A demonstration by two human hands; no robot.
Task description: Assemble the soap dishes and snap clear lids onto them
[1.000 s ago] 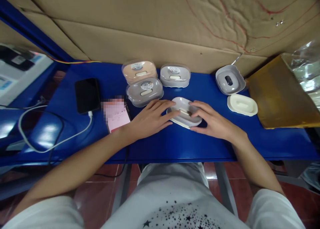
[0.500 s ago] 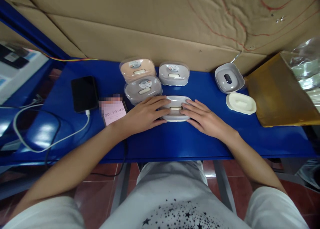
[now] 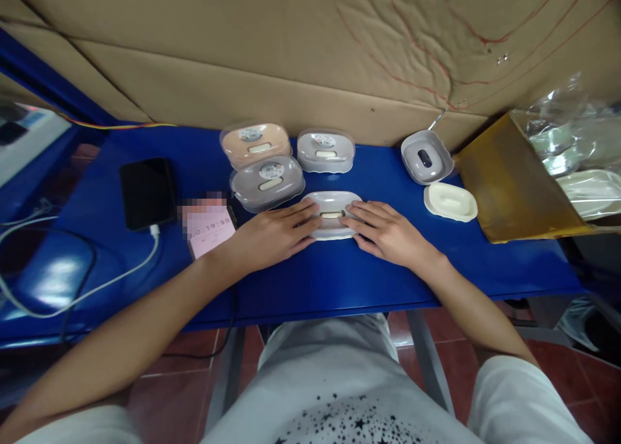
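A grey oval soap dish (image 3: 332, 230) with a cream insert in its middle slot lies on the blue table in front of me. My left hand (image 3: 276, 237) grips its left end, fingers over the rim and thumb at the near edge. At the right end, my right hand (image 3: 388, 233) holds it the same way. Behind it stand a peach soap dish (image 3: 237, 153), a grey soap dish (image 3: 259, 195) and another grey soap dish (image 3: 315, 162), each under a clear lid with a round sticker.
To the right are a grey dish with a slot (image 3: 412, 169) and a cream tray (image 3: 451, 201). Beside them a cardboard box (image 3: 519, 185) holds plastic-wrapped parts. At left lie a black phone on a white cable (image 3: 148, 191) and a phone showing a timer (image 3: 211, 230). Cardboard (image 3: 242, 62) lines the back.
The camera view has shifted slightly to the right, so more of the box's contents shows. Both hands stay on the soap dish, with little visible movement against the table.
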